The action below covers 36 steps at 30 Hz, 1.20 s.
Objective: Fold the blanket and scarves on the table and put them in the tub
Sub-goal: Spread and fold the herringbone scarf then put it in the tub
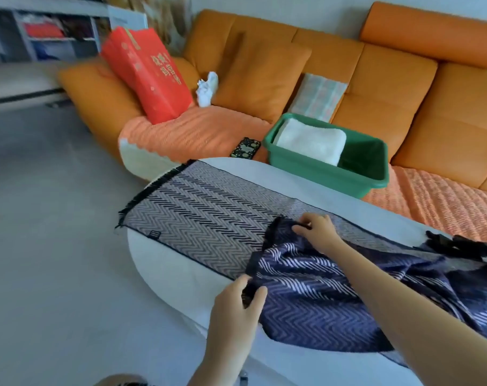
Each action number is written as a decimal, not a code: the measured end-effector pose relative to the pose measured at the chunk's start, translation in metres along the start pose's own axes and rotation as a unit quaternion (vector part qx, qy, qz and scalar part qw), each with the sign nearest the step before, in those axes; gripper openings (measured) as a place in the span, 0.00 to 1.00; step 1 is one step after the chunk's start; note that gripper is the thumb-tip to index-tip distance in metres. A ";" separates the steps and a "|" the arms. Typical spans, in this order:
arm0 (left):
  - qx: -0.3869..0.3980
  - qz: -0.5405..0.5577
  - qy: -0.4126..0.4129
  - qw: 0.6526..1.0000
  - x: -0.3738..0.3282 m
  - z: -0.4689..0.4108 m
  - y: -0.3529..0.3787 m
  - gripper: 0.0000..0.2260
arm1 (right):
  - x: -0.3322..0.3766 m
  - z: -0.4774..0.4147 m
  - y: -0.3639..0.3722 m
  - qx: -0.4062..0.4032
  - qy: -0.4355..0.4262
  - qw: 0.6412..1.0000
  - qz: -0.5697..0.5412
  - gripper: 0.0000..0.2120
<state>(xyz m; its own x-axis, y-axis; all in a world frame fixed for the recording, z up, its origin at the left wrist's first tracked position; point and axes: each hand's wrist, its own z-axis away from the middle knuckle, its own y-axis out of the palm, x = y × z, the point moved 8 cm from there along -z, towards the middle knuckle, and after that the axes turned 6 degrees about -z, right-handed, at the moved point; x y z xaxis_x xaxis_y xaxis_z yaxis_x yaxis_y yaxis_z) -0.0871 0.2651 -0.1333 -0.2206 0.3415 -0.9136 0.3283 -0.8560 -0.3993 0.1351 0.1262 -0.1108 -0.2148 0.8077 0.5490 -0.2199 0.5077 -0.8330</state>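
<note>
The left hand (236, 299) has its grip pinched shut on the near corner of the soft woven scarf with dark blue and pale zigzag stripes (209, 215). The right hand (316, 228) has its grip pinched shut on the far corner of the same end, where the little black fringe is. Two corners are held, I think, so the end stays straight and can be laid flat over the rest for a neat fold.

The held end shows its dark blue side and is bunched and wrinkly. The rest lies flat and smooth across the round white surface (164, 263), with its paler side up. Its far fringed end hangs a little over the edge. More dark cloth sits in a heap at the right.

Past the surface, the green plastic tub with a wide rim (323, 174) rests on the orange sofa (376, 87), near enough to reach. A fluffy white folded blanket (309, 140) already lies inside it, on the left side, so there is room beside it. A shiny red bag (150, 73) leans on the cushions.
</note>
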 end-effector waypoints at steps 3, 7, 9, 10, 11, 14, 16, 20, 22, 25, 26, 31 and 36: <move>-0.086 0.037 0.003 0.996 -0.012 -0.008 -0.024 0.09 | 0.031 -0.001 -0.016 -0.040 -0.033 0.989 -0.136 0.05; -0.197 0.039 0.023 0.979 -0.025 -0.030 -0.071 0.11 | 0.089 -0.027 -0.033 -0.083 -0.081 0.976 -0.182 0.06; -0.237 0.052 0.018 0.970 -0.024 -0.045 -0.097 0.08 | 0.120 -0.043 -0.034 -0.106 -0.105 0.973 -0.174 0.09; -0.254 0.060 0.012 0.965 -0.022 -0.053 -0.111 0.07 | 0.134 -0.052 -0.032 -0.112 -0.117 0.972 -0.172 0.08; -0.266 0.075 0.004 0.961 -0.019 -0.063 -0.124 0.06 | 0.147 -0.060 -0.028 -0.116 -0.126 0.970 -0.172 0.08; -0.281 0.138 -0.017 0.950 -0.004 -0.093 -0.159 0.08 | 0.179 -0.086 -0.017 -0.124 -0.135 0.968 -0.170 0.08; -0.284 0.154 -0.047 0.945 0.020 -0.110 -0.177 0.11 | 0.193 -0.102 -0.005 -0.127 -0.138 0.967 -0.171 0.09; -0.270 0.116 -0.064 0.954 0.051 -0.123 -0.190 0.09 | 0.197 -0.123 0.048 -0.071 -0.140 0.979 -0.127 0.10; -0.266 0.058 -0.050 0.961 0.050 -0.128 -0.192 0.10 | 0.189 -0.131 0.075 -0.050 -0.130 0.984 -0.107 0.09; -0.288 -0.029 -0.031 0.957 0.048 -0.138 -0.197 0.08 | 0.181 -0.143 0.088 -0.064 -0.114 0.987 -0.092 0.09; -0.301 -0.042 -0.028 0.952 0.047 -0.140 -0.201 0.07 | 0.183 -0.147 0.087 -0.072 -0.113 0.986 -0.095 0.09; -0.369 -0.009 0.011 0.929 0.035 -0.145 -0.226 0.09 | 0.224 -0.170 0.071 -0.104 -0.145 0.978 -0.110 0.10; -0.309 -0.045 -0.100 0.945 0.077 -0.157 -0.225 0.05 | 0.221 -0.195 0.116 -0.007 -0.113 0.993 -0.029 0.15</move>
<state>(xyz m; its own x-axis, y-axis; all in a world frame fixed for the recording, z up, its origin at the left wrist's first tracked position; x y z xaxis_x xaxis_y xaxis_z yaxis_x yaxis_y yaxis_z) -0.0340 0.5443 -0.1258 -0.4218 0.2699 -0.8656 0.7597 -0.4160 -0.4999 0.2474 0.4226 -0.0995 -0.4098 0.6897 0.5969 -0.2249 0.5578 -0.7989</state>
